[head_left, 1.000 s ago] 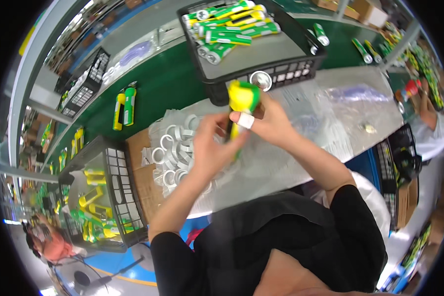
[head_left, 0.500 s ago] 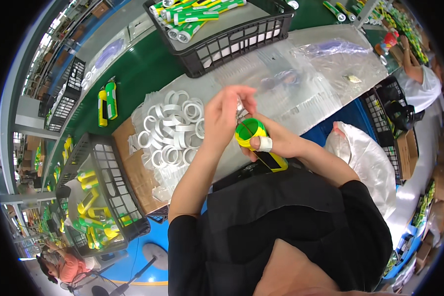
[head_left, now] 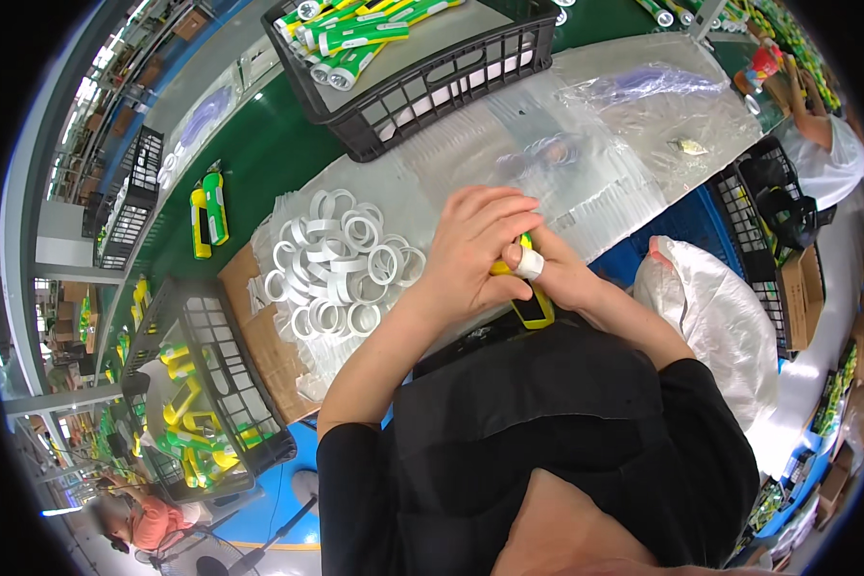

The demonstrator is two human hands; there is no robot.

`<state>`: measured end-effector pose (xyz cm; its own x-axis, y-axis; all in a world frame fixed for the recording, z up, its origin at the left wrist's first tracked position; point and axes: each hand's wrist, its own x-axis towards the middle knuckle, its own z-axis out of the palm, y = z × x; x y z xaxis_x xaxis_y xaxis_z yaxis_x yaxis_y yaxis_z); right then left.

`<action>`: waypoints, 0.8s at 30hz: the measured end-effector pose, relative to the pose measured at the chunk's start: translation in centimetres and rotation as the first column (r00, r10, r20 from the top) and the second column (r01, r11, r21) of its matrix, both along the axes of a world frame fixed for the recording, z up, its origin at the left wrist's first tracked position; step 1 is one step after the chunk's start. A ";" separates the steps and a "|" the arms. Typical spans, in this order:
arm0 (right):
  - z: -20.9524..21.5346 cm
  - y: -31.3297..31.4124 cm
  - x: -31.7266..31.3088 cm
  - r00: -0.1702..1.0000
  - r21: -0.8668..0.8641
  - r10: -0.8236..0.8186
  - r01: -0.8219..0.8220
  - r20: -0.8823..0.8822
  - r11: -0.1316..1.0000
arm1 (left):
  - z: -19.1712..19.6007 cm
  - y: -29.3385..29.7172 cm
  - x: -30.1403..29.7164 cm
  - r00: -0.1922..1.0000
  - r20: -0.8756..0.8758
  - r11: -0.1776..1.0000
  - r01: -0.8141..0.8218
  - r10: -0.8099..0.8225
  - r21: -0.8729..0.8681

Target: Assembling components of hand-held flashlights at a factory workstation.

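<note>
In front of my chest I hold a yellow, green and black flashlight [head_left: 536, 309], tilted, with its lower end toward me. My right hand [head_left: 564, 276] is closed round its body, and a white wrap [head_left: 529, 264] covers part of the thumb. My left hand [head_left: 478, 248] is closed over the flashlight's head end, its fingers lying across the top. Both hands hide that end, so whatever lies under the left palm cannot be seen. Left of my left hand, a loose pile of white rings [head_left: 341, 259] lies on the plastic-covered table.
A black crate [head_left: 442, 96] with several flashlights stands at the back. Another crate [head_left: 226, 360] with yellow-green flashlights is at the left. Two flashlights [head_left: 211, 209] lie on the green surface. A white sack [head_left: 715, 317] stands at my right. Co-workers [head_left: 826, 158] sit farther off.
My left hand has come down from above the flashlight's open green head, where it held a small shiny part, and now covers that end. My right hand keeps its grip.
</note>
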<state>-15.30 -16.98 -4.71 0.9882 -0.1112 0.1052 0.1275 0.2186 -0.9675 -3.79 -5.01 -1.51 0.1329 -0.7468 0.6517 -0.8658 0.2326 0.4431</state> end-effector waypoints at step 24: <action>2.1 -1.3 1.1 0.995 0.127 0.072 -0.063 -0.070 0.990 | -0.3 2.5 -0.3 0.972 -0.108 0.975 -0.202 0.211 0.088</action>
